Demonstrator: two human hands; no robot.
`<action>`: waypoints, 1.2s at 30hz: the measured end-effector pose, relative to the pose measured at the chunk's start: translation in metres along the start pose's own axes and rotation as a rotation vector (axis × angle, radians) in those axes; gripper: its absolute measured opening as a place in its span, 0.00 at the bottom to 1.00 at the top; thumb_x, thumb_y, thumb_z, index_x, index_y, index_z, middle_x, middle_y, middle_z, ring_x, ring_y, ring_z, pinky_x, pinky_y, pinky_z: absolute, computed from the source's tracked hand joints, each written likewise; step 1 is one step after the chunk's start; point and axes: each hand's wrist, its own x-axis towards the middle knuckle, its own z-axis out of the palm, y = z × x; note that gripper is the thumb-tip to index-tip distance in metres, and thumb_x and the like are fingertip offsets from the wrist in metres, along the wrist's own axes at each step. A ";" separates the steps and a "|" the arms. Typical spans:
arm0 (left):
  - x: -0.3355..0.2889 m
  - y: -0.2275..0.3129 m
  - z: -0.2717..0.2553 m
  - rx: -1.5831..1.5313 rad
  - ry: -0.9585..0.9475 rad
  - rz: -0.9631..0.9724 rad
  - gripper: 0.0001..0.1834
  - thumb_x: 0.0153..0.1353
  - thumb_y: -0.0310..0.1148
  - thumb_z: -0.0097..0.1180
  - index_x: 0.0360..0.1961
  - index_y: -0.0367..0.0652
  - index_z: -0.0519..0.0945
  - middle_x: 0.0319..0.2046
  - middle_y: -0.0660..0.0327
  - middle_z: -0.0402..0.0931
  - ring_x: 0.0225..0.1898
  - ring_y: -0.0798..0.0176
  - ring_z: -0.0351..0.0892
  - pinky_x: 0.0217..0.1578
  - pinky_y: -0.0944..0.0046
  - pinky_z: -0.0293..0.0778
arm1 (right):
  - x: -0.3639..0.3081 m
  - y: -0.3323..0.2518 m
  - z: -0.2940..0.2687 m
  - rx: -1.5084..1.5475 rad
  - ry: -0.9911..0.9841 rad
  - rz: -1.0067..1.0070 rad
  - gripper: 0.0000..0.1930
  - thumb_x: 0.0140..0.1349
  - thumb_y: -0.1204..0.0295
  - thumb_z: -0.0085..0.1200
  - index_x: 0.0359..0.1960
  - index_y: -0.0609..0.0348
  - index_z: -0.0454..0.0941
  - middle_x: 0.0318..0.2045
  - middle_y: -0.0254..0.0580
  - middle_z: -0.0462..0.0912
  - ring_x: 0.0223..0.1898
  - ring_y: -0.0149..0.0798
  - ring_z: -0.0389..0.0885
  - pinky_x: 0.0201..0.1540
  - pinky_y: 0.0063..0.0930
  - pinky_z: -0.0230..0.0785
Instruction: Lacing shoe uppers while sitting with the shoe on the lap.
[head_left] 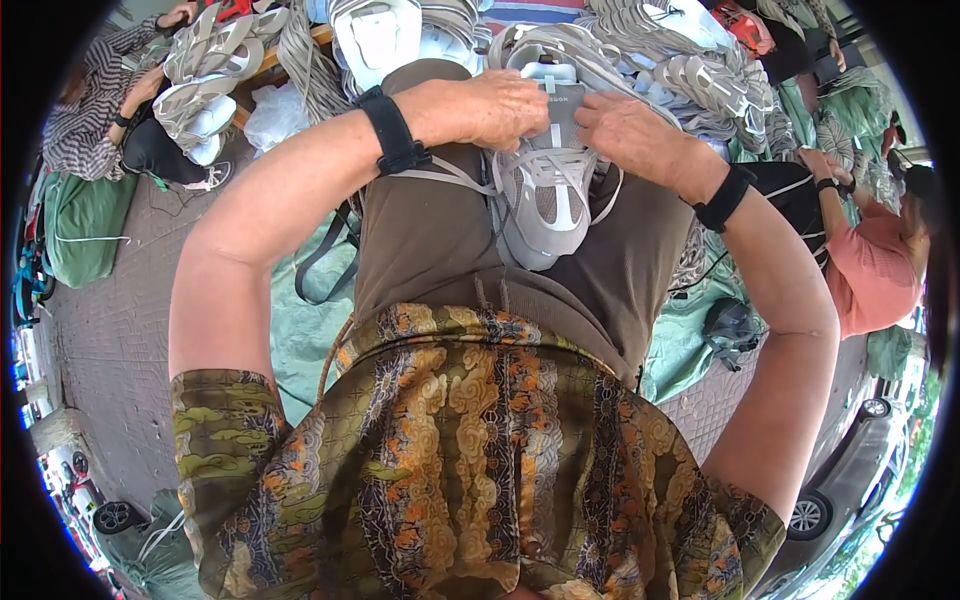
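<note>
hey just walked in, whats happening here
A seated person has a grey shoe on their lap, toe toward them. The left hand and right hand are at either side of its tongue; what their fingertips grip isn't clear. More grey footwear is piled ahead.

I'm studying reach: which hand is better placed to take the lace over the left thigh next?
Probably the left hand: it is nearer that lace, while the right hand is across the grey tongue.

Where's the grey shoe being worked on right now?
In the head view, the grey shoe sits upper centre, between the brown trouser legs, with the left grip and right grip either side of its tongue.
</note>
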 end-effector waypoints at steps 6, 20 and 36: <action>0.000 -0.013 0.021 0.062 0.439 0.384 0.04 0.45 0.28 0.58 0.23 0.39 0.79 0.31 0.53 0.75 0.39 0.50 0.76 0.41 0.52 0.75 | -0.011 0.005 0.016 0.087 0.110 0.004 0.03 0.46 0.73 0.53 0.22 0.57 0.76 0.30 0.44 0.77 0.39 0.44 0.78 0.41 0.35 0.74; 0.026 0.023 0.004 -0.057 -0.065 -0.242 0.10 0.49 0.32 0.53 0.26 0.42 0.86 0.35 0.48 0.83 0.44 0.45 0.80 0.45 0.47 0.72 | 0.025 -0.016 -0.003 0.278 -0.372 0.528 0.11 0.51 0.67 0.59 0.35 0.54 0.86 0.38 0.47 0.86 0.44 0.48 0.84 0.42 0.43 0.76; -0.021 0.036 0.028 -0.732 0.248 -0.233 0.08 0.57 0.30 0.49 0.33 0.41 0.80 0.32 0.47 0.77 0.41 0.41 0.76 0.41 0.49 0.70 | 0.030 -0.029 0.023 0.915 0.240 0.570 0.10 0.57 0.65 0.53 0.32 0.59 0.77 0.26 0.52 0.81 0.31 0.53 0.80 0.34 0.46 0.71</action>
